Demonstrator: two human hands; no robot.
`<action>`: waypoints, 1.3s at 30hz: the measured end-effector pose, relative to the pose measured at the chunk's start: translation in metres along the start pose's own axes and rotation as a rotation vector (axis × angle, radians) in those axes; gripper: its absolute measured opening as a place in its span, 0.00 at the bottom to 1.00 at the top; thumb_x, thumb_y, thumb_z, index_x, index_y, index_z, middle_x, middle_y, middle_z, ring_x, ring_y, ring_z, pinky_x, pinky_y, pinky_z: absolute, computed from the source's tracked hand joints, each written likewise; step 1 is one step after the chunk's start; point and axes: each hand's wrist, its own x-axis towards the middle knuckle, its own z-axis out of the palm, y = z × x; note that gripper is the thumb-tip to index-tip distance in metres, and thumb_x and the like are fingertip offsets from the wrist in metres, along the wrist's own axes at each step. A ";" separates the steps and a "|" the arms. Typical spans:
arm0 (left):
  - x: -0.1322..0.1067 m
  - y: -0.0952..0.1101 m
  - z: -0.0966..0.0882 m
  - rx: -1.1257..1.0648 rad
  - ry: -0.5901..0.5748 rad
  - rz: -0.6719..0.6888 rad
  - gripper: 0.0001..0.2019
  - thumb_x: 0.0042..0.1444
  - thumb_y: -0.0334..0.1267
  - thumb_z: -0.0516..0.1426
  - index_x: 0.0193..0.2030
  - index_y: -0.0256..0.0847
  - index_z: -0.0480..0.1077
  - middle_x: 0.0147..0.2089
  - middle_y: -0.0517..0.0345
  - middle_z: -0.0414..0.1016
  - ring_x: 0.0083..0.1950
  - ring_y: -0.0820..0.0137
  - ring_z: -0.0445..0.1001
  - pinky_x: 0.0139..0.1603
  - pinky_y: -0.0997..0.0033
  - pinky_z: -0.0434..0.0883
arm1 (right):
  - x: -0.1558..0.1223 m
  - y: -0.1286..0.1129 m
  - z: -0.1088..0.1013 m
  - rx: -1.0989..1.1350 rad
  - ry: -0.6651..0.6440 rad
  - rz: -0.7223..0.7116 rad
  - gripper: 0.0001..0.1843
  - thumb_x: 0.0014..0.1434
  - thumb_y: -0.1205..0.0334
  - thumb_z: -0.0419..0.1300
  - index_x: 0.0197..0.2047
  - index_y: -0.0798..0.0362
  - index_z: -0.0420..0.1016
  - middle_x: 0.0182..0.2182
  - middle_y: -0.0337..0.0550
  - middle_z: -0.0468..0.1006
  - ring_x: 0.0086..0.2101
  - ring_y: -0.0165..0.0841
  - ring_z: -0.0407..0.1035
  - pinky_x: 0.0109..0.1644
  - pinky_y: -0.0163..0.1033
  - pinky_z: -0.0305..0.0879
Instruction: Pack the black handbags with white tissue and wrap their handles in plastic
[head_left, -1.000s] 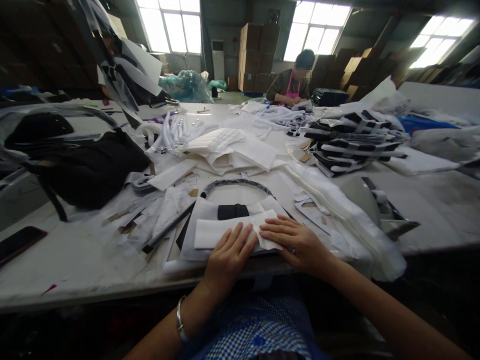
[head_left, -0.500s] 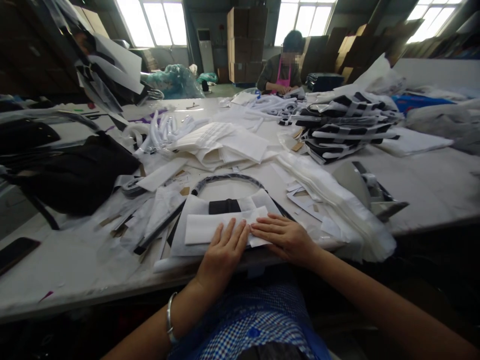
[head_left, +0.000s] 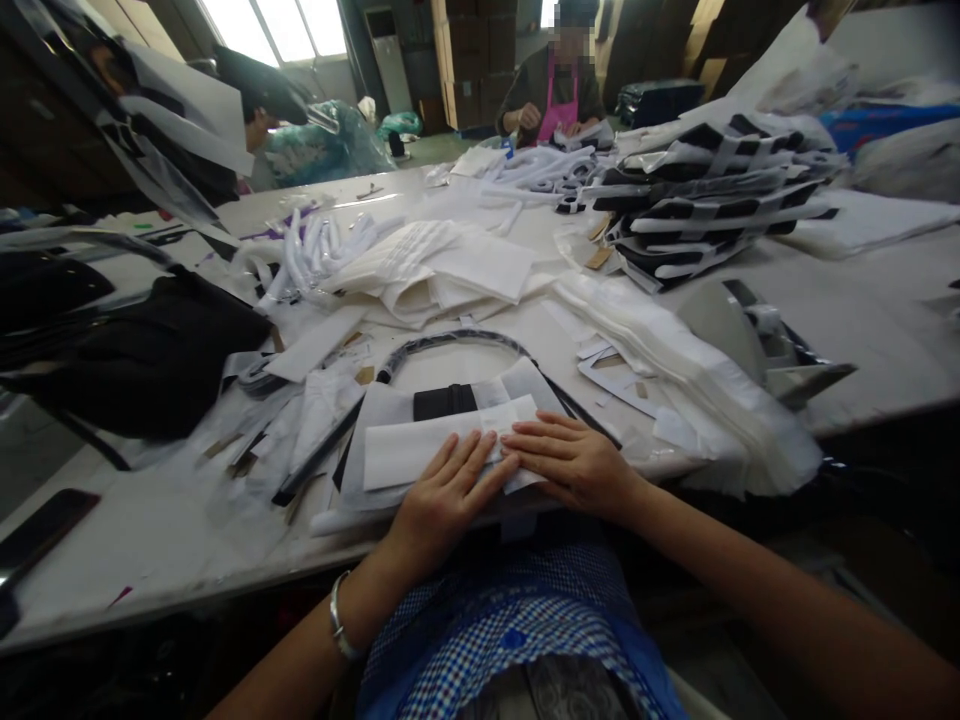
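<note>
A black handbag lies flat at the table's front edge, mostly covered by white wrapping sheets, with its film-wrapped handle arching away from me. A black strap tab shows above a folded white foam strip. My left hand lies flat on the strip's right part, fingers stretched out. From the right, my right hand rests flat on the strip's right end, its fingertips beside those of my left hand. What lies under both palms is hidden.
White sheets are heaped behind the bag. A tape dispenser stands right, beside layered white film. A black bag and a phone lie left. A person in a pink apron works across the table.
The camera view has tilted down and shifted. My left thumb now reaches over toward the right fingertips. Both hands stay flat on the strip. Another person shows behind the hanging items at left.
</note>
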 end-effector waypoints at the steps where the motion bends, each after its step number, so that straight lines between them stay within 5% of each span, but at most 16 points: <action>1: 0.000 0.001 0.000 -0.005 0.000 -0.012 0.26 0.67 0.28 0.52 0.71 0.42 0.57 0.71 0.44 0.61 0.72 0.57 0.59 0.70 0.48 0.63 | -0.001 -0.002 0.000 -0.006 0.007 0.004 0.23 0.66 0.66 0.56 0.64 0.48 0.70 0.59 0.44 0.75 0.62 0.39 0.66 0.69 0.53 0.58; 6: -0.001 0.003 0.002 -0.022 0.025 -0.047 0.28 0.66 0.28 0.55 0.71 0.51 0.58 0.71 0.43 0.61 0.71 0.55 0.62 0.68 0.47 0.66 | -0.030 -0.030 -0.003 -0.078 0.248 0.154 0.26 0.63 0.71 0.61 0.63 0.46 0.71 0.55 0.44 0.79 0.59 0.41 0.69 0.68 0.56 0.61; 10: -0.003 0.002 0.005 -0.049 0.023 -0.059 0.29 0.66 0.28 0.56 0.71 0.52 0.58 0.72 0.45 0.59 0.71 0.55 0.62 0.69 0.47 0.65 | -0.076 -0.064 0.015 -0.048 0.354 0.317 0.27 0.60 0.76 0.62 0.59 0.45 0.75 0.48 0.43 0.83 0.51 0.37 0.75 0.58 0.46 0.72; 14: -0.003 0.001 0.005 -0.050 0.023 -0.052 0.30 0.65 0.28 0.57 0.71 0.52 0.58 0.73 0.46 0.58 0.71 0.55 0.61 0.69 0.47 0.65 | -0.089 -0.092 0.053 0.374 0.266 0.772 0.16 0.63 0.64 0.63 0.54 0.49 0.78 0.47 0.47 0.83 0.47 0.40 0.78 0.52 0.46 0.76; 17: -0.001 0.001 0.003 -0.045 0.019 -0.043 0.30 0.65 0.27 0.56 0.71 0.51 0.58 0.73 0.46 0.57 0.71 0.54 0.62 0.69 0.46 0.65 | -0.073 -0.103 0.072 0.807 0.232 1.059 0.18 0.61 0.54 0.65 0.52 0.52 0.78 0.47 0.49 0.83 0.47 0.42 0.78 0.53 0.46 0.75; 21: -0.001 0.002 0.000 -0.037 0.016 -0.032 0.29 0.66 0.29 0.56 0.71 0.50 0.58 0.74 0.50 0.56 0.72 0.55 0.60 0.69 0.47 0.65 | -0.060 -0.110 0.067 1.092 0.213 1.209 0.17 0.56 0.49 0.68 0.39 0.54 0.78 0.30 0.42 0.82 0.34 0.37 0.78 0.41 0.39 0.74; 23: -0.002 0.003 0.000 -0.034 0.005 -0.028 0.29 0.66 0.29 0.54 0.72 0.50 0.56 0.73 0.54 0.57 0.73 0.56 0.58 0.70 0.47 0.64 | -0.062 -0.113 0.057 1.140 0.214 1.270 0.19 0.54 0.49 0.69 0.42 0.54 0.75 0.26 0.38 0.80 0.28 0.33 0.76 0.35 0.36 0.71; 28: -0.003 0.004 0.001 -0.024 -0.009 -0.051 0.29 0.67 0.29 0.54 0.72 0.49 0.55 0.72 0.59 0.60 0.73 0.57 0.58 0.70 0.49 0.64 | -0.063 -0.120 0.028 1.092 0.241 1.289 0.34 0.55 0.54 0.70 0.62 0.50 0.65 0.25 0.33 0.80 0.26 0.30 0.73 0.33 0.33 0.67; 32: -0.003 0.004 0.001 -0.020 -0.012 -0.062 0.29 0.67 0.29 0.54 0.72 0.49 0.56 0.72 0.61 0.60 0.72 0.58 0.59 0.70 0.50 0.64 | -0.058 -0.117 0.012 1.239 0.199 1.172 0.21 0.59 0.53 0.66 0.53 0.53 0.74 0.39 0.45 0.84 0.39 0.35 0.78 0.44 0.38 0.72; 35: -0.003 0.004 0.002 -0.023 -0.025 -0.066 0.29 0.66 0.31 0.55 0.72 0.49 0.55 0.72 0.62 0.59 0.72 0.57 0.59 0.70 0.50 0.64 | -0.058 -0.112 0.005 1.298 0.144 1.037 0.21 0.63 0.56 0.62 0.58 0.50 0.73 0.50 0.49 0.81 0.49 0.39 0.77 0.52 0.43 0.73; 39: -0.003 0.003 0.003 -0.030 -0.032 -0.066 0.30 0.66 0.31 0.55 0.73 0.50 0.53 0.73 0.63 0.57 0.72 0.57 0.59 0.71 0.49 0.63 | -0.059 -0.101 0.001 0.723 0.143 0.810 0.17 0.65 0.66 0.56 0.55 0.48 0.78 0.49 0.45 0.82 0.49 0.37 0.76 0.57 0.43 0.71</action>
